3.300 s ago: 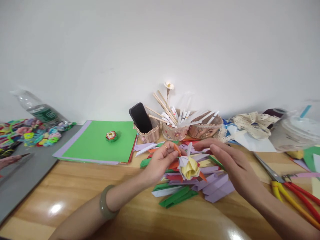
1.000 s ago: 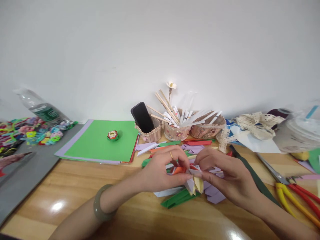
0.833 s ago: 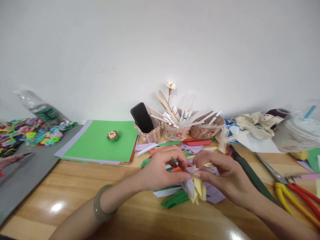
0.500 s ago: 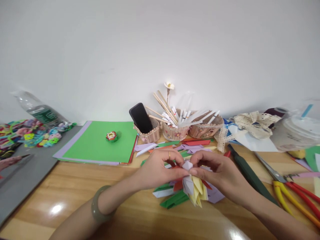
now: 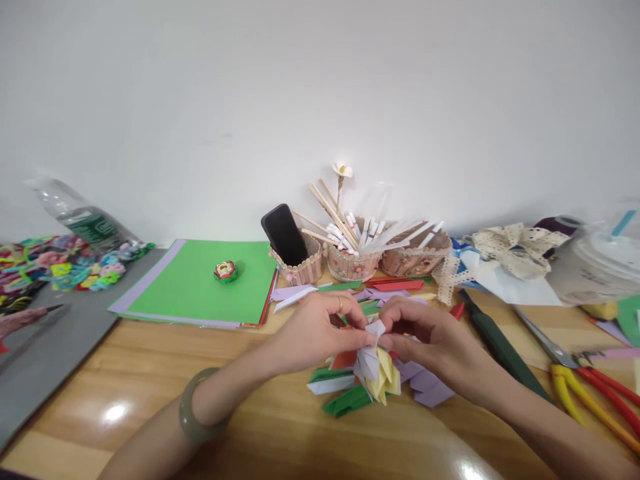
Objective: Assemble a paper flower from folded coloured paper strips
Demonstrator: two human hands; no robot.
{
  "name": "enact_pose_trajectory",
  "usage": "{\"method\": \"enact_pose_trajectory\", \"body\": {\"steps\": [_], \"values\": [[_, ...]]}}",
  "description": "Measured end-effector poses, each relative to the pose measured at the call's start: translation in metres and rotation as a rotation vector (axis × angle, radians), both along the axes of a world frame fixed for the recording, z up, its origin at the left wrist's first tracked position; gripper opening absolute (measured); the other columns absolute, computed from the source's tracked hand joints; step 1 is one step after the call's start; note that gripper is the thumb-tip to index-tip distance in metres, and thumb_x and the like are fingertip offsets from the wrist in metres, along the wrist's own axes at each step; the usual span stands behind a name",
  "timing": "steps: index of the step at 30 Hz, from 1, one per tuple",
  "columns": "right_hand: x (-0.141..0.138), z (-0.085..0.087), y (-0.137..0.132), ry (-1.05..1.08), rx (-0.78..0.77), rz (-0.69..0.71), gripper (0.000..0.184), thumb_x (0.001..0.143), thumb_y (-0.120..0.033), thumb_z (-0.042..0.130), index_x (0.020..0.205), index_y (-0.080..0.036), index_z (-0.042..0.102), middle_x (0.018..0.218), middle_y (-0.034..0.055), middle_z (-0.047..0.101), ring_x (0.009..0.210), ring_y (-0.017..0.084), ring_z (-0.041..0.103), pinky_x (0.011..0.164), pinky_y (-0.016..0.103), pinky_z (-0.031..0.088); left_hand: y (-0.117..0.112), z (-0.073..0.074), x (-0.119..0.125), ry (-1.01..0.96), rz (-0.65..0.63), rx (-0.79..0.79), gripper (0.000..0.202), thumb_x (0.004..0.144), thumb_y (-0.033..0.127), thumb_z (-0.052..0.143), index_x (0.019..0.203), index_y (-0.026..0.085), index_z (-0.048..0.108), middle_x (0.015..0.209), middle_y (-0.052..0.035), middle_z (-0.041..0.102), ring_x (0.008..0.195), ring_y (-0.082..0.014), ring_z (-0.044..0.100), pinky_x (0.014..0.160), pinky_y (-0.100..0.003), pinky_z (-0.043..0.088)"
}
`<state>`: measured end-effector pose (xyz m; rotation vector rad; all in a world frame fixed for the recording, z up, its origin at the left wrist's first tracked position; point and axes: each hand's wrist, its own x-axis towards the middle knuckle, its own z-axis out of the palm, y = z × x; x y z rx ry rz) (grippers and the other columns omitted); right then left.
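Observation:
Between my two hands hangs a folded paper piece made of pale lilac and yellow points, like part of an origami flower. My left hand pinches its lilac upper part between thumb and fingers; a ring and a green bangle are on this arm. From the other side, my right hand pinches the same lilac tip. Under the hands lie folded paper strips in green, lilac, orange and white. A small paper lotus sits on a stack of green paper to the left.
Three decorated baskets by the wall hold a black phone, sticks and pens. Scissors, pliers and a dark green tool lie right. A bottle and another person's hand are left.
The folded paper piece has tilted, its yellow points swinging slightly left and up. Both hands keep their pinch on it. The camera view has shifted a little.

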<state>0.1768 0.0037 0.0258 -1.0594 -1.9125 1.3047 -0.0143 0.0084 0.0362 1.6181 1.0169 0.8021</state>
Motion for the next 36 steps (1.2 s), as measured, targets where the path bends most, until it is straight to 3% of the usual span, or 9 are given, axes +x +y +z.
{"method": "enact_pose_trajectory", "body": {"steps": [3, 6, 17, 24, 30, 36], "values": [[0.000, 0.001, 0.001, -0.012, 0.032, 0.030, 0.015, 0.082, -0.030, 0.057, 0.074, -0.017, 0.056, 0.070, -0.0002, 0.056, 0.063, 0.012, 0.053, 0.054, 0.022, 0.045, -0.001, 0.001, 0.002, -0.030, 0.008, -0.172, 0.011, 0.062, 0.021, 0.070, 0.066, 0.013, 0.063, 0.067, -0.0012, 0.061, 0.058, -0.0091, 0.052, 0.051, -0.020, 0.042], [0.000, 0.004, 0.000, -0.012, -0.031, 0.047, 0.017, 0.081, -0.032, 0.057, 0.073, -0.017, 0.055, 0.066, -0.0015, 0.055, 0.060, 0.011, 0.053, 0.053, 0.021, 0.045, 0.000, 0.000, 0.003, -0.083, -0.022, -0.310, 0.013, 0.062, 0.020, 0.070, 0.068, 0.012, 0.062, 0.063, 0.0007, 0.060, 0.054, -0.0073, 0.051, 0.050, -0.019, 0.042], [-0.001, 0.007, -0.007, 0.042, -0.110, -0.049, 0.015, 0.076, -0.031, 0.061, 0.071, -0.017, 0.056, 0.063, -0.0011, 0.056, 0.058, 0.012, 0.052, 0.051, 0.022, 0.043, 0.001, -0.002, 0.002, -0.248, -0.084, -0.432, 0.017, 0.056, 0.012, 0.073, 0.069, 0.013, 0.062, 0.062, 0.0017, 0.062, 0.056, -0.0070, 0.055, 0.057, -0.020, 0.044], [-0.002, 0.005, -0.009, -0.022, 0.051, -0.074, 0.014, 0.079, -0.028, 0.058, 0.071, -0.017, 0.055, 0.066, -0.0006, 0.056, 0.060, 0.011, 0.051, 0.055, 0.022, 0.044, -0.004, -0.003, 0.006, -0.268, -0.008, -0.362, 0.015, 0.058, 0.013, 0.069, 0.066, 0.013, 0.057, 0.060, 0.0025, 0.058, 0.054, -0.0067, 0.053, 0.054, -0.020, 0.042], [0.000, 0.006, -0.010, -0.053, 0.074, -0.059, 0.017, 0.081, -0.031, 0.054, 0.070, -0.018, 0.055, 0.065, -0.0003, 0.056, 0.059, 0.012, 0.051, 0.052, 0.021, 0.041, -0.007, -0.001, 0.007, -0.221, -0.015, -0.363, 0.015, 0.059, 0.017, 0.068, 0.068, 0.013, 0.058, 0.064, 0.0018, 0.058, 0.055, -0.0070, 0.051, 0.053, -0.020, 0.041], [-0.001, 0.009, -0.010, -0.108, 0.171, -0.073, 0.018, 0.082, -0.031, 0.054, 0.069, -0.018, 0.056, 0.065, 0.0003, 0.059, 0.060, 0.012, 0.053, 0.054, 0.022, 0.044, -0.006, -0.005, 0.007, -0.206, 0.006, -0.268, 0.012, 0.064, 0.022, 0.065, 0.067, 0.014, 0.058, 0.062, 0.0017, 0.056, 0.053, -0.0072, 0.048, 0.052, -0.020, 0.040]]}}
